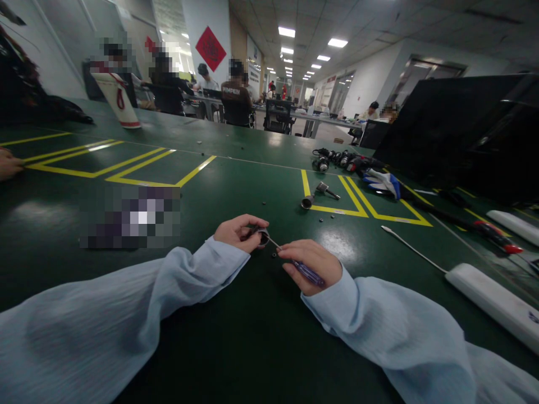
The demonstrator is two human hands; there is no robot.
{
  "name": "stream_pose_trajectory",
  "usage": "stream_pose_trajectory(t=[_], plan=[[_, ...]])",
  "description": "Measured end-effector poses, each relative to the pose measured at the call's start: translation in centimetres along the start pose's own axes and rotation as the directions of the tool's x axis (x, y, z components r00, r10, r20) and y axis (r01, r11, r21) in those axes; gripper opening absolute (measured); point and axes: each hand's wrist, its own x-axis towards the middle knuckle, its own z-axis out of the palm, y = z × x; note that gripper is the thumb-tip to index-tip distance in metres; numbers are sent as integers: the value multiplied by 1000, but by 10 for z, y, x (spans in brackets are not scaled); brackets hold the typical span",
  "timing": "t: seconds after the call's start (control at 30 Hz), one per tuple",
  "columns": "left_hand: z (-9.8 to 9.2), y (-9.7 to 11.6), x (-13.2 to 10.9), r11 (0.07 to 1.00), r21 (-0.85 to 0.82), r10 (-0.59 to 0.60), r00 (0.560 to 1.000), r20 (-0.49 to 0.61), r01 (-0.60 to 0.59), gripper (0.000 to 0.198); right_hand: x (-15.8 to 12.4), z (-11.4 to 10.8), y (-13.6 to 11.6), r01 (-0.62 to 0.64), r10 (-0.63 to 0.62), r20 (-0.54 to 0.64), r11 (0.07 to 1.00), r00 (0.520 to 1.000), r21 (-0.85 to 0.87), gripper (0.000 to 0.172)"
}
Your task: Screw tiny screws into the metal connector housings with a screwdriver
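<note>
My left hand point(241, 232) is closed around a small round metal part point(264, 238), its hollow end turned to the right. In my right hand point(314, 261) lies a screwdriver with a purple see-through handle point(309, 273). The screwdriver's thin shaft point(273, 242) points left, and its tip meets the opening of the metal part; how deep it reaches is hidden. A small dark ring, like a nut point(274, 255), lies on the green table just below the shaft. Beyond my hands are a metal cup-shaped piece point(307, 202) and a metal piece with a stem point(327, 190).
Yellow tape point(337, 211) marks boxes on the green table point(236, 348). To the right are a white power strip point(492, 300), a red-and-black tool point(499, 237), a glove point(382, 184) and dark metal parts point(332, 159). A paper cup point(119, 101) stands far left. Another person's hand point(9, 164) rests at the left edge.
</note>
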Motion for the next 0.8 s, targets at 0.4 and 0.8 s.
stream_pose_trajectory(t=[0.4,0.8], plan=[[1,-2,1,999,-10,51,999,-14,-51,14,5,-6,-8,-4,5,-28,1000,1000,24,14],[-10,-2,11,988,-11,-153,988,-5,153,27,-3,-7,-7,-229,238,-83,968,968,105,19]])
